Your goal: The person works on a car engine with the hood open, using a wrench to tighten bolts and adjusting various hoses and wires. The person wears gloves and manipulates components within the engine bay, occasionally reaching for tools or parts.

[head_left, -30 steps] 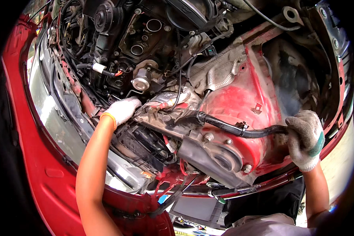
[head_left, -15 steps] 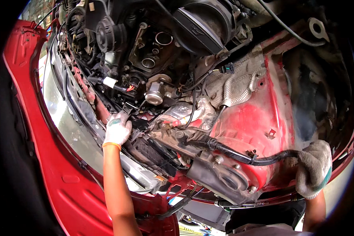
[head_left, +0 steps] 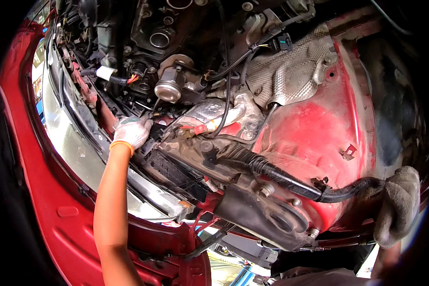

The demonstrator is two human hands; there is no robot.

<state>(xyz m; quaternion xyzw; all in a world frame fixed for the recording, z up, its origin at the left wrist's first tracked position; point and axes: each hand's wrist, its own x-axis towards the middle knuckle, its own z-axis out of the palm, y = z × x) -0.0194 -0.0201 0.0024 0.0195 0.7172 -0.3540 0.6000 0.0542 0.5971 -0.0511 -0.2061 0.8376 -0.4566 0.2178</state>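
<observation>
At the left edge of the engine bay (head_left: 106, 115), the left hand (head_left: 131, 132), gloved in white, reaches in among dark parts; its fingertips sink into shadow and clutter, so I cannot tell whether they grip anything or how far they are spread. By the lower right corner, the right hand (head_left: 398, 205), gloved in grey, meets the visible end of a thick black hose (head_left: 298, 186); the fingers are turned away, and whether they hold the hose I cannot tell. The hose runs from the middle of the bay across the lower part of a red hump (head_left: 310, 124) toward the right edge, where the glove hides the rest. A dimpled metal shield (head_left: 291, 71) covers the hump's upper left side. Nearer the upper edge, a round silver part (head_left: 169, 88) sits to the right of a cable with a white band (head_left: 106, 73). Toward the lower edge, a black flap (head_left: 248, 214) hides what lies beneath it.
</observation>
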